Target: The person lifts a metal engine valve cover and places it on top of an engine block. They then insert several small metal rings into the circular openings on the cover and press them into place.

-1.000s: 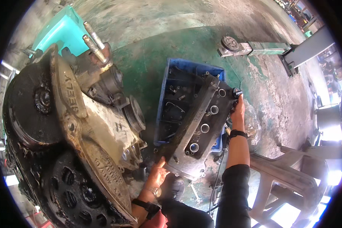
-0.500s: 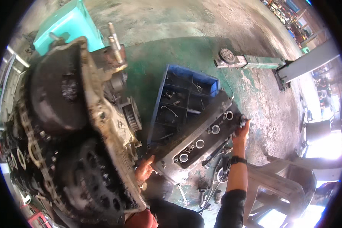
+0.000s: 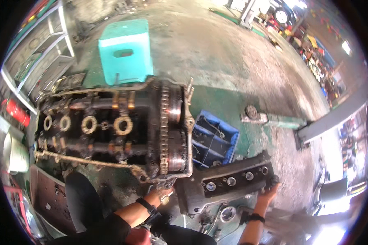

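A dark valve cover (image 3: 229,173) with a row of round holes is held level in both hands, just right of the engine. My right hand (image 3: 269,192) is closed round its right end. My left hand (image 3: 161,197) is at its left end, close under the engine's near edge, with the fingers partly hidden. To the left stands the engine (image 3: 106,134), its top uncovered and oily. Camshafts and several pale rings show inside it. A timing chain (image 3: 164,130) runs along its right end.
Behind the cover, a blue divided tray (image 3: 216,139) with small parts lies on the green floor. A turquoise stool (image 3: 124,53) stands beyond the engine. A lift arm (image 3: 274,119) reaches in from the right post. A brown tray (image 3: 49,200) and a white bucket (image 3: 16,153) are left.
My view has swung left, bringing the engine's whole top into sight. The valve cover, still in my hands, has turned from slanted to nearly level and sits closer beside the engine.
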Demonstrator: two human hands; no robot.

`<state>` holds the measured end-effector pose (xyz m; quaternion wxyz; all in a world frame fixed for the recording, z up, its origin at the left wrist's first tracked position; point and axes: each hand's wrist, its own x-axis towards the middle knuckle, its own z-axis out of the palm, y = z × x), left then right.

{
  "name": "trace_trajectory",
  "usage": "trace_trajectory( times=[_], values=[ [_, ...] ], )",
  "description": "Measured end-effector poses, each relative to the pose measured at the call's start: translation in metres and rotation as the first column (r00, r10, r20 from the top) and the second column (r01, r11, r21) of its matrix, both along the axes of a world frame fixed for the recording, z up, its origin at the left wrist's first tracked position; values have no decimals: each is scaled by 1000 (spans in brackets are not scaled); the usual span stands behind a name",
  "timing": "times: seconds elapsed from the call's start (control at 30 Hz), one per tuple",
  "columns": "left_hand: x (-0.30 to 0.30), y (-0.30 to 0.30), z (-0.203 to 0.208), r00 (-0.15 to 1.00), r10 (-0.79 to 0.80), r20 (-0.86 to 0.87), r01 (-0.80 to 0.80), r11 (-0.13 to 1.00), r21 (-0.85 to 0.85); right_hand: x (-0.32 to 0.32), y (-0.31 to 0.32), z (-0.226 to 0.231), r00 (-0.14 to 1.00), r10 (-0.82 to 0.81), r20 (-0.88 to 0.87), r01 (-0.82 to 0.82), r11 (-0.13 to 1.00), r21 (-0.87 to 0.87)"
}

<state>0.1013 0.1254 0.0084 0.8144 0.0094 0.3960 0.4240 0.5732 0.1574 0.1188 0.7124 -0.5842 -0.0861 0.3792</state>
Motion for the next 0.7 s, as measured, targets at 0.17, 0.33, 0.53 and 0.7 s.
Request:
trace_trajectory(
  times=[0.17,0.33,0.53,0.7],
  values=[
    [55,19,92,984,-36,176,-2,977,212,32,-31,118,989,-15,148,-11,986,169],
    [98,9,178,954,-67,291,-7,969,246,65,-78,214,955,1,298,-106,935,337],
    [92,-6,258,946,-125,298,6,928,372,78,-133,276,748,-229,623,-28,926,375],
    [34,-10,327,982,-114,149,22,860,509,63,-170,297,636,-122,762,-106,964,243]
  ],
)
